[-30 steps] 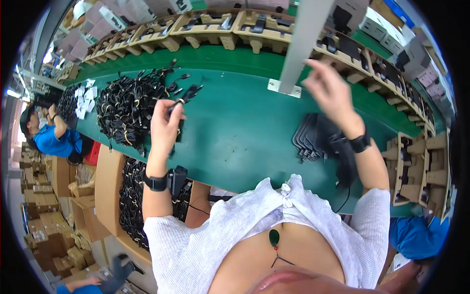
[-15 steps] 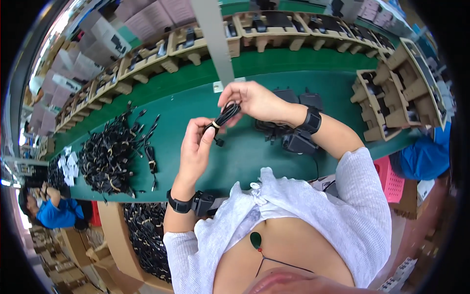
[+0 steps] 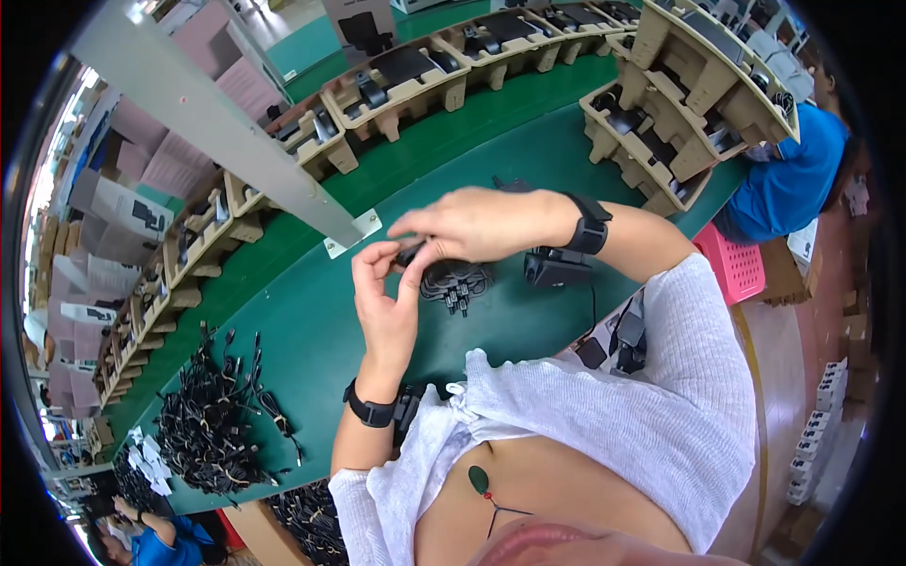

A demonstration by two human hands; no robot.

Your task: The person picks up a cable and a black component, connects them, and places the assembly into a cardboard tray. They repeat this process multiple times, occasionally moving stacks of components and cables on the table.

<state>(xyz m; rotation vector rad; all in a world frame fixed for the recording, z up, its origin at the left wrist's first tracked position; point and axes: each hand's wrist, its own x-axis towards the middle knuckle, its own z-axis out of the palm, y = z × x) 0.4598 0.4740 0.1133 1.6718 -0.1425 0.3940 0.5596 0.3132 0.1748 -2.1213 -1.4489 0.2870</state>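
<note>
My left hand (image 3: 387,297) and my right hand (image 3: 477,224) meet above the green table (image 3: 321,321). Between their fingers is a black cable bundle (image 3: 410,253), mostly covered by my right hand. My left thumb and fingertips pinch it from the near side. My right fingers, slightly blurred, close over it from above. Just beneath and right of my hands lie several folded black cables (image 3: 459,285) with their plugs toward me. Beside them, under my right wrist, sits a black box-shaped device (image 3: 559,268) with a thin lead.
A large heap of black cables (image 3: 203,424) lies at the left, with one banded cable bundle (image 3: 274,407) beside it. Cardboard trays (image 3: 396,104) line a raised ledge behind; more trays (image 3: 651,141) stack at the right. A grey metal post (image 3: 236,132) rises beyond my hands. People in blue (image 3: 793,174) sit either side.
The view has swung, so the cable heap sits lower left and the post nearer. My right hand has turned palm-down over the cable bundle, hiding most of it.
</note>
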